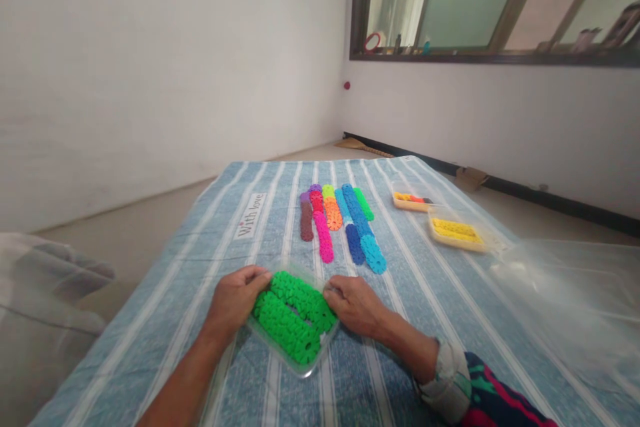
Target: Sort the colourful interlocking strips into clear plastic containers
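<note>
A clear plastic tray (306,367) lies on the striped cloth near me, filled with rows of bright green toothed discs (293,317). My left hand (235,300) grips the tray's left side, fingertips touching the green discs. My right hand (355,303) holds the tray's right edge, fingers curled against it. Just beyond the tray lie stacked rows of coloured discs (340,220): brown, pink, red, purple, orange, yellow, blue and green.
The blue striped cloth (410,293) covers the surface. Two shallow trays sit at the right, one with yellow discs (456,231), one with mixed colours (413,200). A clear plastic bag (565,287) lies far right. Grey fabric (45,293) is at the left. A wall and window stand behind.
</note>
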The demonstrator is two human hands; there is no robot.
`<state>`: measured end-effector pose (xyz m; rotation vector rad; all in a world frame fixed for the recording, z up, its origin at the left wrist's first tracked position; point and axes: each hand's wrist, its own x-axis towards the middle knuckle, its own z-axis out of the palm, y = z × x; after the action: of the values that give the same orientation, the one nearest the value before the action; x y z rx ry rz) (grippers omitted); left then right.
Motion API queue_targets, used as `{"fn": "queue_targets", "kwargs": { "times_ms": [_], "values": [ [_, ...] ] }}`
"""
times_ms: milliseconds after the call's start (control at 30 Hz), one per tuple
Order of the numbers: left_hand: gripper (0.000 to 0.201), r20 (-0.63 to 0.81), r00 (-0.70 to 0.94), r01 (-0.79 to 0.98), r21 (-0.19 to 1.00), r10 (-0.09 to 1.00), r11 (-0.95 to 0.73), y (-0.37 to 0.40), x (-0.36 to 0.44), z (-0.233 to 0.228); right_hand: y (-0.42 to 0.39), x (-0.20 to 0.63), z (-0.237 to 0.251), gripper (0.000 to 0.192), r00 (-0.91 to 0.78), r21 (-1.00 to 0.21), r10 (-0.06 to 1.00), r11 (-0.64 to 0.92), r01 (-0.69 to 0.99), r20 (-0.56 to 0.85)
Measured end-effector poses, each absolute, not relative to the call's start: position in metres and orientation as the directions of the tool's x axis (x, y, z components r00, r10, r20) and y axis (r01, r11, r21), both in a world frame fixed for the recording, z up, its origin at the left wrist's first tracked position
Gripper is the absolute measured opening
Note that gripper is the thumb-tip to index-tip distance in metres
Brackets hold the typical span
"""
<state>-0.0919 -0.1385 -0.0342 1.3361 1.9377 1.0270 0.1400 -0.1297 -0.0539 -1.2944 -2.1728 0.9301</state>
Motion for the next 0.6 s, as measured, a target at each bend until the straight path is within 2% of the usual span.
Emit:
{"fn": "queue_targets", "kwargs": {
  "times_ms": [600],
  "values": [
    [0.029, -0.025, -0.339, 0.469, 0.862, 0.94, 0.192, -0.1413, -0.0894, -0.0384, -0.1313, 0.1417, -0.0625, 0.027, -0.466, -0.788, 0.883, 0.323, 0.523, 0.053]
  ]
}}
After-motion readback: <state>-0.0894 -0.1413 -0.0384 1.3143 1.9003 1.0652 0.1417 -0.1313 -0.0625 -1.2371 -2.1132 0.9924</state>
